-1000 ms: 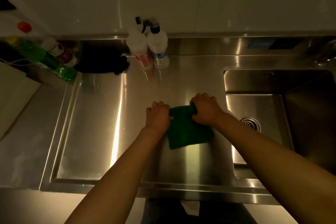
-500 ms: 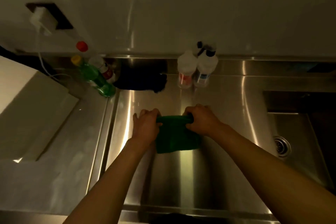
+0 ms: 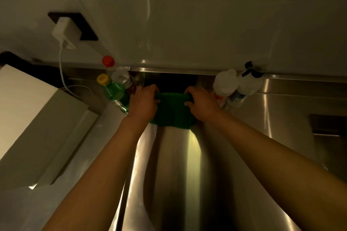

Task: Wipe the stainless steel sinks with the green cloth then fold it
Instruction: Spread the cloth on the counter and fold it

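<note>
The green cloth (image 3: 172, 111) is held by both hands. Its far left corner is gripped by the left hand (image 3: 143, 103), with the fingers curled round the edge. Its far right corner is gripped the same way by the right hand (image 3: 201, 106). The far edge of the cloth is pulled straight between the two hands. The rest of the cloth is spread toward the person. It cannot be told if the cloth is lying flat on the steel or is lifted a little.

A shiny steel counter (image 3: 174, 174) is seen under the hands and arms, and bright streaks of light are shown on it. Just behind the cloth, a dark thing (image 3: 169, 81) is set by the back wall. What it is cannot be told.

A green bottle (image 3: 115, 93) with a yellow cap is stood just beside the left hand. Whether it is touched by the hand cannot be told. Behind it, a clear bottle (image 3: 122, 78) and a red cap (image 3: 108, 61) are seen. Near the right hand, a round white bottle (image 3: 225, 83) and a white spray bottle (image 3: 250, 81) are stood side by side.

Far to the right, a dark corner of the sink (image 3: 327, 124) is shown, well apart from the cloth. To the left, a big white box (image 3: 28, 118) is placed. Above it, a white charger (image 3: 64, 31) is plugged into the wall (image 3: 187, 24), and a white cord (image 3: 61, 65) is hung down from it.
</note>
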